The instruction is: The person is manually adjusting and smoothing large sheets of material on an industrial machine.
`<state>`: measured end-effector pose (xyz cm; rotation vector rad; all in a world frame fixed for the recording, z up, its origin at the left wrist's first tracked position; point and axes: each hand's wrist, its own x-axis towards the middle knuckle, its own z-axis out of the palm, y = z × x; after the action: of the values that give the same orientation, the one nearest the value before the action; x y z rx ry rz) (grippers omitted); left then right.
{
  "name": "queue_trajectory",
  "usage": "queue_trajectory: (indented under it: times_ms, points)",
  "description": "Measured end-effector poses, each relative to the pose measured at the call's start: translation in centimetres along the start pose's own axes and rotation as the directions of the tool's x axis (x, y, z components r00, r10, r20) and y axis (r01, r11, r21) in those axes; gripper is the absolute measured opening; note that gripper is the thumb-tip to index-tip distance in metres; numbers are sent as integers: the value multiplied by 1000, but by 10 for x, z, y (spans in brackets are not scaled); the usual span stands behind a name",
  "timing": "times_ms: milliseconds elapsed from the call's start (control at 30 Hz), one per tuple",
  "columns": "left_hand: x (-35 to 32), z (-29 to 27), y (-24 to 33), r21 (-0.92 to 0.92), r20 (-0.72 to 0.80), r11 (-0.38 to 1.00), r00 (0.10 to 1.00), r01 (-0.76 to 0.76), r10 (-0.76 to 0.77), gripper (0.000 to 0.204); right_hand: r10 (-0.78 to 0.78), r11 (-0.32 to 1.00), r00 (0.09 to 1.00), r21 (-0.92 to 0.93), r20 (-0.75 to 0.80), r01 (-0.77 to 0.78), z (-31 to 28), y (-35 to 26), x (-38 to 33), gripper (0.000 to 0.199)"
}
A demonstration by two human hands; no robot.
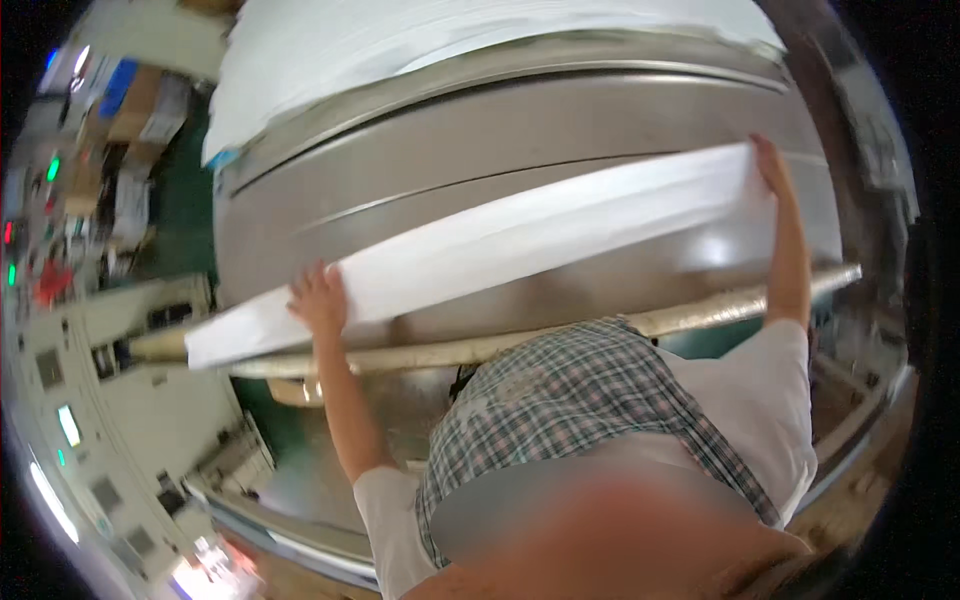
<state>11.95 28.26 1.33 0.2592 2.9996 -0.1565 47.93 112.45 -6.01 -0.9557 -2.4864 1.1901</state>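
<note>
A long, folded white sheet (540, 225) stretches slantwise across the metal table, its left end nearer to me than its right end. Whether it is cloth, film or paper I cannot tell. Near its left part, my left hand (320, 300) lies on it with the fingers spread. At the far right end, my right hand (769, 168) closes on the sheet's edge, its fingers partly hidden. The sheet's left tip reaches over a long, pale, wrapped roller or bar (440, 355) along the table's front edge.
The grey metal table (600, 115) has a raised bar and slot across it. Thick white material (480, 30) covers the far side. At left stand a control cabinet (130, 380) and cardboard boxes (135, 105). A metal frame (320, 555) runs low at my left.
</note>
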Motion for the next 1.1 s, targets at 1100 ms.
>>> queue_trajectory:
  times_ms: [1100]
  points:
    - [-109,2,-51,-305,-491,947,868,-95,-71,36,-454,891,447,382,771,246,453,-443,-221,34]
